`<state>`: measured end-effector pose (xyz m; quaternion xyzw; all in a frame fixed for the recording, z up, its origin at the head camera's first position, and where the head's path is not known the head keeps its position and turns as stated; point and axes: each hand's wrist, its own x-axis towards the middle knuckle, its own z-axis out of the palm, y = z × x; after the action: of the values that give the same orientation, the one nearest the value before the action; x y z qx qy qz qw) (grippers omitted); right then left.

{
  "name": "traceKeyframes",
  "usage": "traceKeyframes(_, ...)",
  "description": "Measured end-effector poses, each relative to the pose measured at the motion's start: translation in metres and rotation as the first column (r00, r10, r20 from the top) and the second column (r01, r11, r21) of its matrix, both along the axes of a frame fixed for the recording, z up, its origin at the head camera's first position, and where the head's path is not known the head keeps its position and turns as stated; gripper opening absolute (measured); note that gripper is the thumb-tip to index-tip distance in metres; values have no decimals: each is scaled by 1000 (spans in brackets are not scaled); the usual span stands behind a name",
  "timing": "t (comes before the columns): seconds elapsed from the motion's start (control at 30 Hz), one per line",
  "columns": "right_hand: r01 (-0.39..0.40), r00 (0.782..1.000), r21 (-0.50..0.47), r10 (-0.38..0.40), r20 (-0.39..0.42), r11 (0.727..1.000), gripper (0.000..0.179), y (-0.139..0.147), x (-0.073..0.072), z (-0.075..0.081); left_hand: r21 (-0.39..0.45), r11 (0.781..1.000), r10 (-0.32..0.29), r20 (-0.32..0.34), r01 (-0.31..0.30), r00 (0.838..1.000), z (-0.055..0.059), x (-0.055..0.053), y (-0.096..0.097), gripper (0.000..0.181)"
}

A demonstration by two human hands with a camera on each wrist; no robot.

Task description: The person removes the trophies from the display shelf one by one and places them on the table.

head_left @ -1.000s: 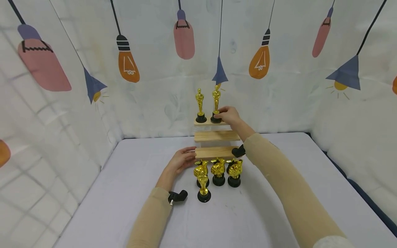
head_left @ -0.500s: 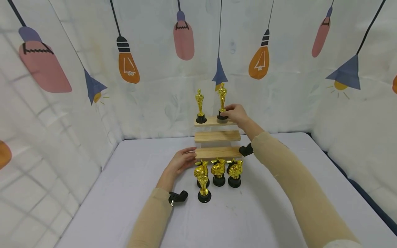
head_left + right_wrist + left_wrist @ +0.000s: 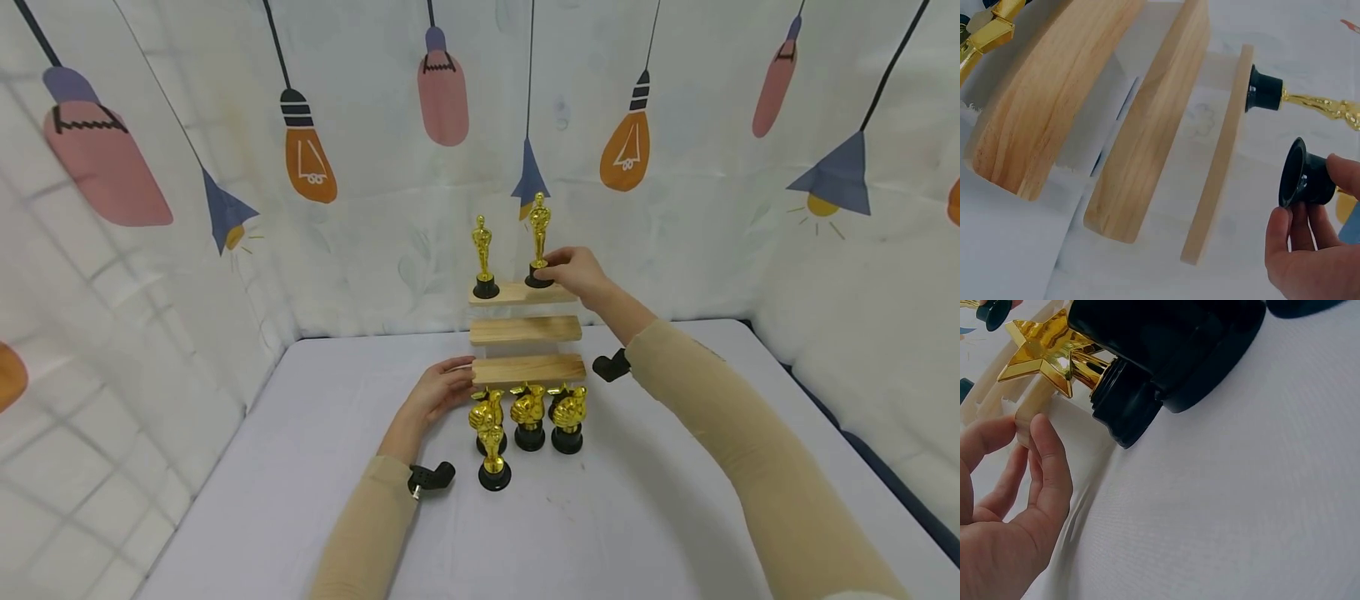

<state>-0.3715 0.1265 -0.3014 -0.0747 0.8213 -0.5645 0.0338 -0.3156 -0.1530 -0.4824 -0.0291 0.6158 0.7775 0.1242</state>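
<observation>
My right hand (image 3: 579, 275) pinches the black base of a golden figure trophy (image 3: 539, 223). It hovers upright above the right part of the top wooden board (image 3: 517, 293); in the right wrist view the trophy's base (image 3: 1317, 181) is clearly apart from the wood. A matching figure trophy (image 3: 482, 246) stands at that board's left. My left hand (image 3: 437, 390) is at the left end of the lowest board (image 3: 528, 369). In the left wrist view, thumb and fingers of the left hand (image 3: 1016, 531) pinch that board's end (image 3: 1024, 422).
Several gold trophies crowd the white table before the boards, including a figure trophy (image 3: 492, 446) in front and a rounded one (image 3: 567, 410) at right. A star trophy (image 3: 1044, 350) shows behind them. The middle board (image 3: 525, 330) holds nothing. A patterned cloth wall stands behind.
The right hand has shifted the figure trophy rightward along the top board and lifted it a little. My left hand stays where it was.
</observation>
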Motion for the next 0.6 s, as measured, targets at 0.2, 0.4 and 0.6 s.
traceKeyframes(0.2, -49, 999, 9, 49, -3, 999, 52, -1, 11, 3, 2, 1000, 3, 1, -3, 1000, 0, 0, 1, 47)
traceKeyframes(0.4, -85, 996, 3, 85, -7, 996, 56, 2, 26, 0, -6, 1000, 4, 1, -4, 1000, 0, 1, 1, 47)
traceKeyframes(0.6, -94, 995, 12, 94, -17, 996, 53, 6, 38, -5, -6, 1000, -2, 0, 2, 1000, 1, 2, 0, 47)
